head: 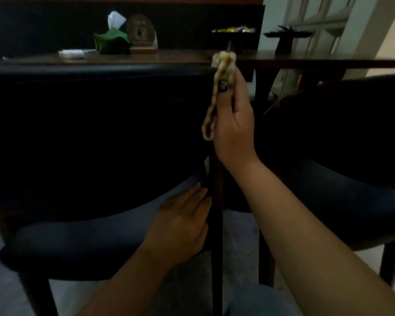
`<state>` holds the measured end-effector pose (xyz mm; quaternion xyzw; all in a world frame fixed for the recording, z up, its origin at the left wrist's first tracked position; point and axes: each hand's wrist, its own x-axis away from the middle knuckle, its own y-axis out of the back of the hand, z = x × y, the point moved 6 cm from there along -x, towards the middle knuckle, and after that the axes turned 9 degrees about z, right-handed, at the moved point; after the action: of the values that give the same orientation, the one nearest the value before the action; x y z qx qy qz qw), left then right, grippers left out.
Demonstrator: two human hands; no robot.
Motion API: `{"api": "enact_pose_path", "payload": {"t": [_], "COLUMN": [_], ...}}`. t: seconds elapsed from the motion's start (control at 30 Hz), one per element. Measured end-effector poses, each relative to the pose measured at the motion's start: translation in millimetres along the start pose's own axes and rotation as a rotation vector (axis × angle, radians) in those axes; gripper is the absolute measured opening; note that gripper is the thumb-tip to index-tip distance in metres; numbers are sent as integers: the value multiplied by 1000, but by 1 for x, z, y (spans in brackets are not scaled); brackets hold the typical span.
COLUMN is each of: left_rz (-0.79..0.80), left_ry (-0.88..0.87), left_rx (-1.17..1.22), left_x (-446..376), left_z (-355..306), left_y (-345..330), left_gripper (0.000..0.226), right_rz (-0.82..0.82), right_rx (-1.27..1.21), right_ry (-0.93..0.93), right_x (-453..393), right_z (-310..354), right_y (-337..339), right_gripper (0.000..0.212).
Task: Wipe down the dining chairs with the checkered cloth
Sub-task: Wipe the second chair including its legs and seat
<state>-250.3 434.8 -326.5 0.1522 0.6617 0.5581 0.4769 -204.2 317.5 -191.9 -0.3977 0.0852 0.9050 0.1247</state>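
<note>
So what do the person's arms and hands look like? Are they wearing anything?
Both forearms are bare, with no sleeves, watch or bracelet in view. The right hand has a dark painted thumbnail with a small pale pattern. The left hand shows no rings; its nails are too dim to judge.

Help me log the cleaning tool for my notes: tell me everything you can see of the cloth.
The cloth is pale yellowish with darker markings, bunched into a narrow rope-like strip; its check pattern is blurred. The right hand grips it against the upper right post of the dark chair, the thumb pressing over it. A crumpled end sticks up above the fingers at table-edge height, and a loop hangs beside the palm. The left hand does not touch it.
</note>
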Motion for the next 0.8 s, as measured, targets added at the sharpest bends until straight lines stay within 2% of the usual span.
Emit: {"api": "enact_pose_path", "payload": {"t": [0.13, 0.2, 0.3, 0.4, 0.47, 0.5, 0.6, 0.67, 0.8], "left_rz": [-116, -206, -346, -445, -488, -500, -533, -561, -622], "left_ry": [-92, -139, -171, -91, 22, 75, 153, 190, 195], "left_rx": [-117, -163, -246, -391, -470, -492, -546, -602, -636], "left_x": [-4, -1, 5, 6, 4, 3, 0, -3, -5], "left_z": [-13, -19, -21, -10, 5, 11, 19, 19, 20], "left_y": [72, 108, 157, 193, 212, 219, 223, 217, 213], "left_gripper": [36, 34, 34, 36, 40, 41, 40, 39, 36], "right_rz": [-20, -39, -42, 104, 215, 264, 360, 389, 413], "right_rx": [-198, -156, -60, 84, 222, 237, 81, 63, 37], "right_ry": [-272, -302, -145, 146, 250, 214, -103, -240, -215], "right_x": [-3, -5, -21, -33, -38, -44, -64, -73, -76], "right_z": [-22, -23, 2, 44, 55, 52, 31, 21, 19], "right_y": [-1, 4, 6, -10, -16, -14, -4, -1, -5], "right_gripper": [38, 35, 28, 24, 26, 28, 34, 36, 40]}}
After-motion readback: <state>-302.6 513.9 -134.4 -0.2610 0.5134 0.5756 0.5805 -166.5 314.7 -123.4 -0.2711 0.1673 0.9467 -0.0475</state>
